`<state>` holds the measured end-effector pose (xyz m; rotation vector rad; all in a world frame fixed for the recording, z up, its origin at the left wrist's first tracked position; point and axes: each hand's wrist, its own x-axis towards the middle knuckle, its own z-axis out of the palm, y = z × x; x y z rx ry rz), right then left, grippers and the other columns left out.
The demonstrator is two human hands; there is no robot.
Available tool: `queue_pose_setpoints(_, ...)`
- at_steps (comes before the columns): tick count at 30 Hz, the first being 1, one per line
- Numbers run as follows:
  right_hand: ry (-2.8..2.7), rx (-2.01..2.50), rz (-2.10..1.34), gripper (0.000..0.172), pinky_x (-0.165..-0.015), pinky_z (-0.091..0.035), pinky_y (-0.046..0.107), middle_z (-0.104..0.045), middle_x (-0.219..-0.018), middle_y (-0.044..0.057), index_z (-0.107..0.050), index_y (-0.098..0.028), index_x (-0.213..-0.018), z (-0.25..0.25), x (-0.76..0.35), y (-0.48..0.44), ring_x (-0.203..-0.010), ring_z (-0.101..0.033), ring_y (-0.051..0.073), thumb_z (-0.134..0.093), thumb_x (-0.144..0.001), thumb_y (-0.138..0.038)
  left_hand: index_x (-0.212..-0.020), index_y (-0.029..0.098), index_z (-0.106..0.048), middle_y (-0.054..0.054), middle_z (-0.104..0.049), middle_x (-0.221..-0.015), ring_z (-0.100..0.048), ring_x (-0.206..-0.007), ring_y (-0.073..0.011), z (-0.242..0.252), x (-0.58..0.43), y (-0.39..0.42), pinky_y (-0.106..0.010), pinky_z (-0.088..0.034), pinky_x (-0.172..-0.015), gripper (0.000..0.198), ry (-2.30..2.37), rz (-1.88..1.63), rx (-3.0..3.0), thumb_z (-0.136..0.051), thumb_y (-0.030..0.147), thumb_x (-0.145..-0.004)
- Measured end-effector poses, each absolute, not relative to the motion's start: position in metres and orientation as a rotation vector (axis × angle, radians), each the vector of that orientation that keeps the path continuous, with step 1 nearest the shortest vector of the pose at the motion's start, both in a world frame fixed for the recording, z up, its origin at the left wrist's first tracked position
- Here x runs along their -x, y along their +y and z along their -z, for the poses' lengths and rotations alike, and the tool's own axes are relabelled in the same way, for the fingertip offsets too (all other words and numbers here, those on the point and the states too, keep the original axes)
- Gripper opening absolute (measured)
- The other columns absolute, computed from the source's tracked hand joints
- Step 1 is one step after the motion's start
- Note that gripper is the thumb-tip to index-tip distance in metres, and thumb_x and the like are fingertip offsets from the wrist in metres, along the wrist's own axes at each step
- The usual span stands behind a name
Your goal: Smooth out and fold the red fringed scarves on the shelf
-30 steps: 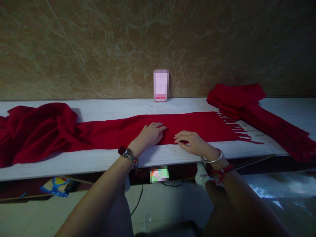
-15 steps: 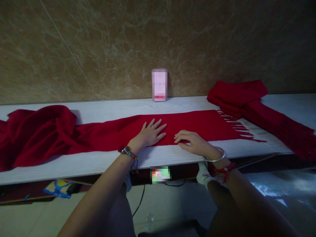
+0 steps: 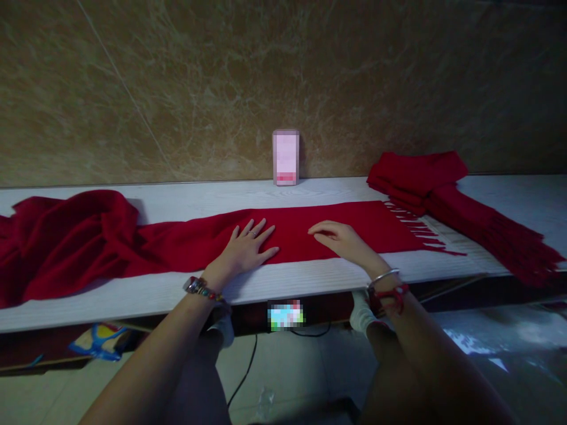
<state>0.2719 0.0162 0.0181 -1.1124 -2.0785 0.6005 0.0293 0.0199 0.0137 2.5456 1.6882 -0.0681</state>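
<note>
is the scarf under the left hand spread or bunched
Partly spread: the scarf lies flat from the left hand to its fringed end; toward the picture's left edge it bunches in folds.

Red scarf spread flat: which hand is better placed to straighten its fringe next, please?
Probably the right hand: along the red scarf, it is nearer to the fringe, and the way between looks free. The left hand is farther off, splayed over the cloth.

Dim light, darker upper right, glare lower right, pixelated phone (image 3: 286, 156)
</note>
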Motion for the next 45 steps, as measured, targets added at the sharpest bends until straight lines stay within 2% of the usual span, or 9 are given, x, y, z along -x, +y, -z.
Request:
queue_pose_setpoints(3, -2.051, 1.144, -0.410, 0.026, -0.089, -0.052, 0.036, -0.067, -0.112, 0.010, -0.066, -0.019, -0.105, -0.019, -0.245, 0.025, -0.104, -0.062, 0.018, -0.048, -0.086, -0.020, -0.146, 0.021, -0.028, -0.009, -0.021, -0.154, -0.016, -0.141, -0.0330, -0.014, -0.030, 0.018, -0.059, -0.019, -0.110, 0.064, 1.695, 0.049, -2.546, -0.032, 0.054, -0.091)
queue_pose_setpoints(6, -2.224, 1.260, -0.258, 0.040, -0.105, -0.036, 0.051, -0.053, -0.136, 0.014, -0.056, -0.019, -0.125, -0.011, -0.220, 0.030, -0.128, -0.045, 0.027, -0.050, -0.088, -0.031, -0.146, 0.018, -0.027, -0.009, -0.020, -0.154, -0.016, -0.142, -0.0298, -0.015, -0.028, 0.017, -0.055, -0.020, -0.111, 0.059, 1.701, 0.056, -2.531, -0.028, 0.046, -0.094)
queue_pose_setpoints(9, -2.401, 1.464, -0.219, 0.050, -0.106, -0.025, 0.064, -0.040, -0.147, 0.012, -0.046, -0.025, -0.136, -0.001, -0.209, 0.028, -0.137, -0.030, 0.033, -0.046, -0.090, -0.044, -0.146, 0.017, -0.026, -0.009, -0.018, -0.155, -0.015, -0.142, -0.0298, -0.016, -0.018, 0.015, -0.054, -0.020, -0.111, 0.058, 1.762, 0.094, -2.465, -0.026, 0.043, -0.095)
queue_pose_setpoints(14, -2.520, 1.692, -0.167, 0.052, -0.110, -0.018, 0.060, -0.029, -0.152, 0.006, -0.036, -0.026, -0.143, -0.005, -0.208, 0.021, -0.140, -0.023, 0.028, -0.031, -0.094, -0.044, -0.146, 0.019, -0.027, -0.009, -0.021, -0.154, -0.020, -0.140, -0.0313, -0.009, 0.002, 0.011, -0.054, -0.024, -0.110, 0.061, 1.904, 0.054, -2.414, -0.027, 0.049, -0.093)
queue_pose_setpoints(22, -2.512, 1.765, -0.224, 0.050, -0.112, -0.017, 0.057, -0.026, -0.153, 0.004, -0.035, -0.027, -0.144, -0.012, -0.207, 0.017, -0.141, -0.019, 0.026, -0.035, -0.094, -0.038, -0.143, 0.020, -0.035, -0.013, -0.026, -0.152, -0.024, -0.139, -0.0321, -0.001, 0.029, -0.001, -0.053, -0.027, -0.108, 0.060, 1.933, -0.068, -2.495, -0.028, 0.051, -0.093)
queue_pose_setpoints(25, -2.464, 1.766, -0.368, 0.050, -0.111, -0.021, 0.056, -0.033, -0.150, 0.008, -0.043, -0.022, -0.139, -0.023, -0.204, 0.028, -0.139, -0.026, 0.027, -0.047, -0.091, -0.035, -0.142, 0.019, -0.038, -0.017, -0.035, -0.148, -0.030, -0.137, -0.0314, 0.000, 0.035, -0.005, -0.053, -0.028, -0.107, 0.058, 1.987, -0.082, -2.494, -0.029, 0.049, -0.093)
queue_pose_setpoints(30, -2.352, 1.437, -0.413, 0.032, -0.101, -0.041, 0.035, -0.065, -0.122, 0.007, -0.065, -0.018, -0.115, -0.062, -0.164, 0.074, -0.115, -0.058, 0.018, -0.048, -0.089, -0.019, -0.141, 0.018, -0.038, -0.016, -0.038, -0.146, -0.032, -0.136, -0.0300, -0.002, 0.033, -0.007, -0.051, -0.030, -0.106, 0.057, 1.984, -0.066, -2.501, -0.029, 0.048, -0.093)
queue_pose_setpoints(39, -2.742, 1.245, -0.208, 0.026, -0.084, -0.045, 0.025, -0.073, -0.100, 0.008, -0.073, -0.015, -0.098, -0.048, -0.069, 0.113, -0.097, -0.065, 0.018, -0.055, -0.082, -0.007, -0.136, 0.022, -0.047, -0.016, -0.047, -0.137, -0.046, -0.124, -0.0297, -0.012, 0.043, -0.020, -0.046, -0.042, -0.096, 0.045, 2.175, -0.099, -2.371, -0.035, 0.032, -0.094)
queue_pose_setpoints(45, -2.771, 1.142, -0.250, 0.023, -0.080, -0.043, 0.024, -0.071, -0.097, 0.011, -0.073, -0.013, -0.098, -0.031, -0.073, 0.115, -0.091, -0.063, 0.016, -0.057, -0.082, -0.008, -0.138, 0.021, -0.045, -0.016, -0.048, -0.137, -0.044, -0.125, -0.0297, -0.013, 0.052, -0.024, -0.046, -0.040, -0.099, 0.046, 2.107, -0.025, -2.406, -0.036, 0.031, -0.094)
